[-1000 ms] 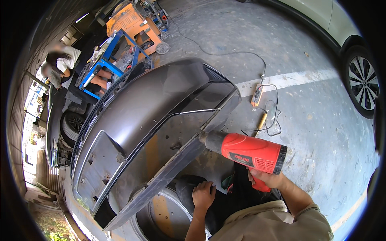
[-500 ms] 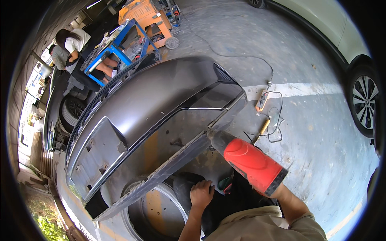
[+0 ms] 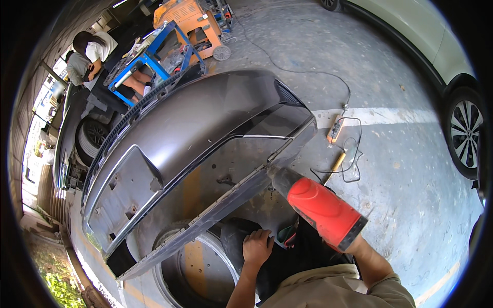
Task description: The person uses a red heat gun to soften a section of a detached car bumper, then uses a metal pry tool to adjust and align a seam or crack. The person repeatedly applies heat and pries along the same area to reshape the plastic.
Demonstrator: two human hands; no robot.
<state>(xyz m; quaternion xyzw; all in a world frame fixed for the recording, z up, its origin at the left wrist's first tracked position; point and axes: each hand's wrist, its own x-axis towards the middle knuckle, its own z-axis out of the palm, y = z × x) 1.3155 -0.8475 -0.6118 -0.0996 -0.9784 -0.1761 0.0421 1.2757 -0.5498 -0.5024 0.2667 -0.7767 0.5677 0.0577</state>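
Observation:
A dark grey car bumper lies tilted on the floor before me, its lower edge strip turned toward me. My right hand is wrapped round the handle of a red and black heat gun, whose body hides most of the fingers. The dark nozzle reaches the bumper's near edge; whether it touches cannot be told. My left hand rests on my dark-clad knee, fingers bent loosely over it, holding nothing visible.
A wheel rim lies under the bumper's near side. To the right, an orange power strip, cables and a yellow-handled tool lie on the floor. A blue cart, an orange machine and two people stand behind; a pale car is far right.
The view has shifted very slightly. Both hands and the heat gun keep nearly the same place.

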